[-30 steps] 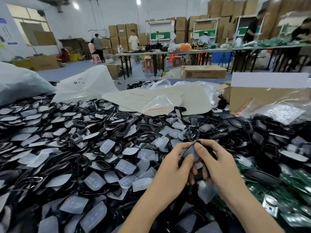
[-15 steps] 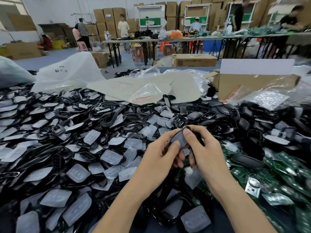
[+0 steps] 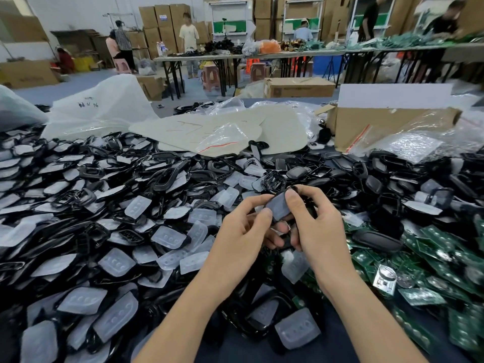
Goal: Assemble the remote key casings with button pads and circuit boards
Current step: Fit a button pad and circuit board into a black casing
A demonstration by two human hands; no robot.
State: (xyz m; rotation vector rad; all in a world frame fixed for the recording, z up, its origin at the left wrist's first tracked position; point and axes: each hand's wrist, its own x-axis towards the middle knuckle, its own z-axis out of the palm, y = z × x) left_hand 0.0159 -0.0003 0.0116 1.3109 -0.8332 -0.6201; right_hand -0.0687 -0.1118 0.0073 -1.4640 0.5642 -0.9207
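Both hands meet above the middle of the heap. My left hand (image 3: 243, 226) and my right hand (image 3: 314, 224) together pinch a black key casing with a translucent grey button pad (image 3: 279, 205) lying in it. My right thumb presses on the pad's upper edge; my left thumb and forefinger hold its left side. The casing's lower half is hidden behind my fingers. Loose translucent button pads (image 3: 167, 237) and black casing frames (image 3: 165, 179) cover the table to the left. Green circuit boards (image 3: 419, 292) lie in a pile at the right.
An open cardboard box (image 3: 379, 127) and clear plastic bags (image 3: 413, 145) stand at the back right. A beige sheet (image 3: 209, 127) and a white bag (image 3: 99, 106) lie behind the heap. People work at long tables (image 3: 262, 55) far behind.
The hands stay together on the casing and pad, and the right thumb has shifted along the pad. The camera has tilted down, so the table fills more of the view.
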